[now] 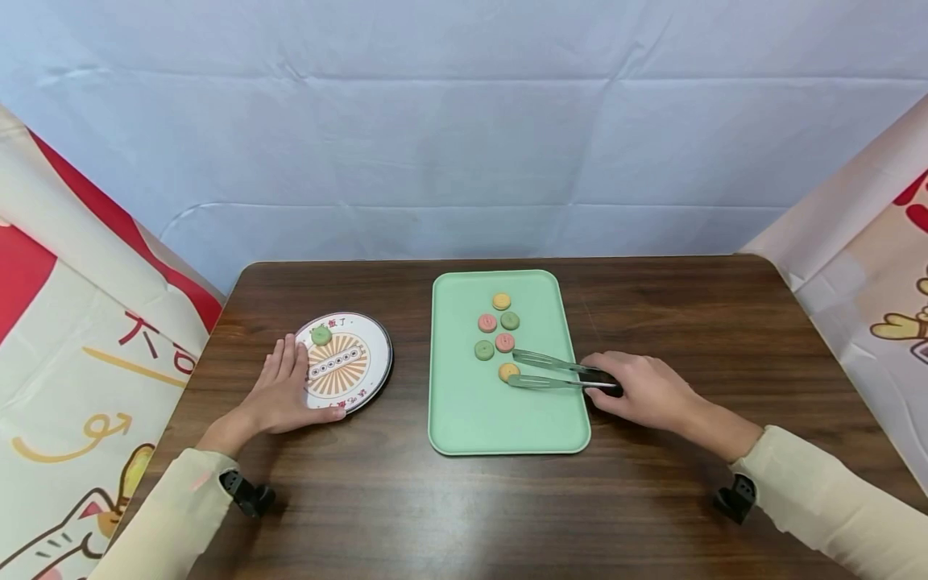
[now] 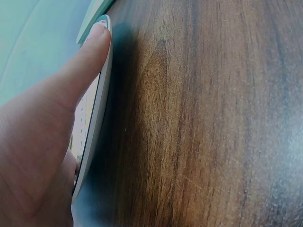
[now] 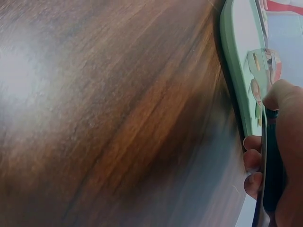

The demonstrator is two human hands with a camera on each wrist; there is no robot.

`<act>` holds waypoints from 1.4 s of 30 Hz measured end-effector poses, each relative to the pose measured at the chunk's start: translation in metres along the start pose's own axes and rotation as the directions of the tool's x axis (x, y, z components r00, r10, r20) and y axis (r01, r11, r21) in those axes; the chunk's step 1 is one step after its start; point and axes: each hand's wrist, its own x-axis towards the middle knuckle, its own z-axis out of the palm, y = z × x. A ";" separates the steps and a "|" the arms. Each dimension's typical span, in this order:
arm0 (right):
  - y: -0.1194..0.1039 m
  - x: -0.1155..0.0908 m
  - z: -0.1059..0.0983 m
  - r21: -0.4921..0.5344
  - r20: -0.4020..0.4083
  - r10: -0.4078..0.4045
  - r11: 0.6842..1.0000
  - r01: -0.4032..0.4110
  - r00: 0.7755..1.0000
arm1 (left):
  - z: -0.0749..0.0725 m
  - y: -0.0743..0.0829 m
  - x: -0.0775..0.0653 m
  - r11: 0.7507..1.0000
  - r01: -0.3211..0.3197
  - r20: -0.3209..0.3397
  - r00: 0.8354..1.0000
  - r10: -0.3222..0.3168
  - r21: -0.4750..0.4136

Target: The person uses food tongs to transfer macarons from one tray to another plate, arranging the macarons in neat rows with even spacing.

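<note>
My left hand [image 1: 284, 391] lies along the near-left rim of a round patterned plate [image 1: 367, 334], fingers straight and thumb on its front edge. In the left wrist view the thumb [image 2: 87, 64] reaches along the plate's rim [image 2: 92, 137]. One green cookie [image 1: 321, 335] sits at the plate's upper left. My right hand [image 1: 645, 392] grips metal tongs [image 1: 547, 383] by the dark handle [image 3: 272, 165]. Their arms are spread over a light green tray [image 1: 471, 427]. The lower tip meets a yellow cookie [image 1: 507, 371]; the upper tip is beside a pink cookie [image 1: 504, 342].
Farther up the tray lie another yellow cookie [image 1: 501, 301], another pink cookie [image 1: 487, 323] and two green cookies [image 1: 511, 321]. The brown wooden table [image 1: 377, 499] ends at a pale cloth backdrop [image 1: 435, 161]. Printed cloths [image 1: 87, 338] hang at the sides.
</note>
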 end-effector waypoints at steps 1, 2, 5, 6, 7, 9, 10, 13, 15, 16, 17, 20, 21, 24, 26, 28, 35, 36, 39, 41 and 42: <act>0.000 0.000 0.000 0.001 -0.001 -0.002 1.000 0.002 1.000 | 0.000 0.000 0.000 1.000 0.000 -0.005 1.000 0.000 -0.003; -0.001 0.001 0.000 0.001 -0.002 -0.004 1.000 0.004 1.000 | 0.000 0.001 -0.001 1.000 -0.002 -0.007 1.000 0.002 -0.006; -0.002 0.002 0.001 0.000 -0.003 -0.011 1.000 0.011 1.000 | -0.002 0.003 -0.002 1.000 -0.002 -0.006 1.000 0.002 -0.017; -0.002 0.003 0.001 -0.001 -0.004 -0.013 1.000 0.013 1.000 | -0.002 0.003 -0.002 1.000 -0.001 -0.003 1.000 0.001 -0.018; -0.003 0.003 0.002 -0.002 -0.005 -0.015 1.000 0.015 1.000 | -0.003 0.004 -0.003 1.000 0.000 0.001 1.000 0.000 -0.015; -0.004 0.004 0.002 -0.005 -0.006 -0.018 1.000 0.018 1.000 | -0.004 0.005 -0.003 1.000 0.002 0.008 1.000 -0.002 -0.012; -0.004 0.005 0.002 -0.005 -0.006 -0.019 1.000 0.019 1.000 | -0.005 0.005 -0.003 1.000 0.003 0.009 1.000 -0.003 -0.009; -0.006 0.006 0.003 -0.001 -0.003 -0.019 1.000 0.019 1.000 | -0.006 0.007 -0.004 1.000 0.003 0.010 1.000 -0.003 -0.008; -0.007 0.007 0.004 0.002 -0.002 -0.017 1.000 0.017 1.000 | -0.006 0.007 -0.004 1.000 0.003 0.011 1.000 -0.003 -0.011; -0.007 0.008 0.004 0.005 0.000 -0.016 1.000 0.016 1.000 | -0.006 0.008 -0.004 1.000 0.003 0.012 1.000 -0.003 -0.012; -0.007 0.008 0.004 0.007 0.002 -0.016 1.000 0.016 1.000 | -0.006 0.008 -0.004 1.000 0.003 0.013 1.000 -0.003 -0.014; -0.008 0.009 0.006 0.013 0.008 -0.017 1.000 0.017 1.000 | -0.006 0.008 -0.004 1.000 0.004 0.015 1.000 -0.004 -0.016; -0.008 0.009 0.006 0.017 0.011 -0.019 1.000 0.018 1.000 | -0.006 0.007 -0.004 1.000 0.005 0.015 1.000 -0.004 -0.016; -0.009 0.010 0.007 0.030 0.016 -0.022 0.999 0.022 1.000 | -0.005 0.007 -0.004 1.000 0.005 0.014 1.000 -0.004 -0.015; -0.010 0.010 0.007 0.034 0.018 -0.025 0.999 0.025 1.000 | -0.005 0.006 -0.004 1.000 0.006 0.014 1.000 -0.006 -0.011; -0.011 0.010 0.007 0.034 0.019 -0.028 0.999 0.028 0.999 | -0.005 0.006 -0.004 1.000 0.008 0.015 1.000 -0.008 -0.007; -0.012 0.012 0.006 0.035 0.020 -0.030 0.999 0.029 0.999 | -0.006 0.007 -0.004 1.000 0.012 0.016 1.000 -0.012 -0.009; -0.013 0.012 0.006 0.037 0.017 -0.032 0.999 0.031 0.999 | -0.006 0.007 -0.004 1.000 0.012 0.016 1.000 -0.012 -0.009; -0.012 0.013 0.006 0.043 0.012 -0.041 0.998 0.041 0.999 | -0.006 0.006 -0.003 1.000 0.012 0.011 1.000 -0.012 -0.008; -0.013 0.013 0.006 0.049 0.009 -0.049 0.998 0.048 0.999 | -0.005 0.005 -0.003 1.000 0.012 0.001 1.000 -0.012 -0.008; -0.012 0.013 0.006 0.051 0.007 -0.051 0.997 0.051 0.999 | -0.004 0.005 -0.002 1.000 0.009 -0.004 1.000 -0.009 -0.010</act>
